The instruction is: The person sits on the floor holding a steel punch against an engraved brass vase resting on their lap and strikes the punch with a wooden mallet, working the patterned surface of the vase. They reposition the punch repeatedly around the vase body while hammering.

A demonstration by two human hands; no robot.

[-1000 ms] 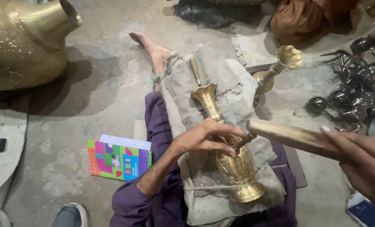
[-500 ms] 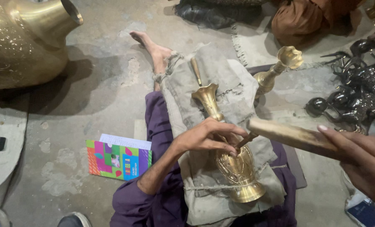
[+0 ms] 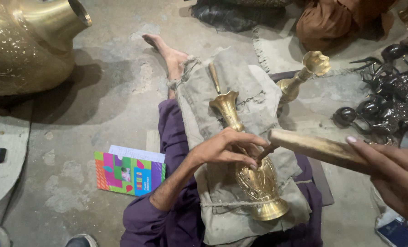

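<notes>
On the lap cloth (image 3: 240,87), left hand (image 3: 229,148) pinches a small punch (image 3: 264,153) against the brass vase (image 3: 254,178); right hand (image 3: 393,171) grips a wooden mallet (image 3: 313,147).

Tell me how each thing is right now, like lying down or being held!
Brass vase: lying on its side on the cloth over the lap.
Left hand: pressed on the vase, pinching a small tool.
Right hand: closed round the wooden mallet, raised beside the vase.
Second brass vase: leaning, tilted.
Big brass pot: tipped, mouth sideways.
Colourful booklet: flat on the floor, closed.
</notes>
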